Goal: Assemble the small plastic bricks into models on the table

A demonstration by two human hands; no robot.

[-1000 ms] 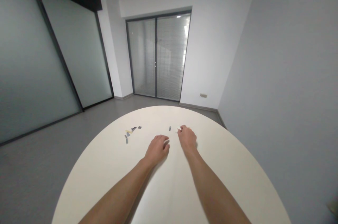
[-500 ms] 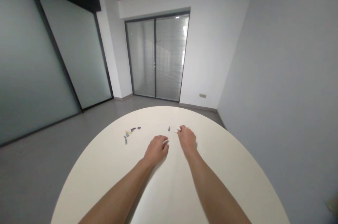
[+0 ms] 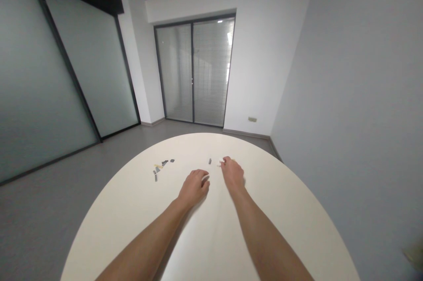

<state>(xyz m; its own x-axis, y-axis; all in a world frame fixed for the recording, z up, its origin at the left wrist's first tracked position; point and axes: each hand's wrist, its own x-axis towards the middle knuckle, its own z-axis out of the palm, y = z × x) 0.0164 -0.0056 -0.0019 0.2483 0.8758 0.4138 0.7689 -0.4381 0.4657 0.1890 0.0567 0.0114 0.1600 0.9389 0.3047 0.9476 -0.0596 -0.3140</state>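
1. Bricks [image 3: 161,167], small grey and yellow plastic pieces, lie scattered on the round white table [image 3: 280,215], left of both hands. A lone grey brick [image 3: 209,161] sits apart, just ahead of the hands.
2. Right hand [image 3: 233,174]: pinched at the fingertips, seemingly on a white piece [image 3: 218,163], though it is too small to be sure.
3. Left hand [image 3: 194,187]: curled low over the table; whether it grasps anything cannot be told.
4. Handling: the bricks should be light, stiff and slightly slippery. They are probably best pinched by their long sides between finger and thumb.
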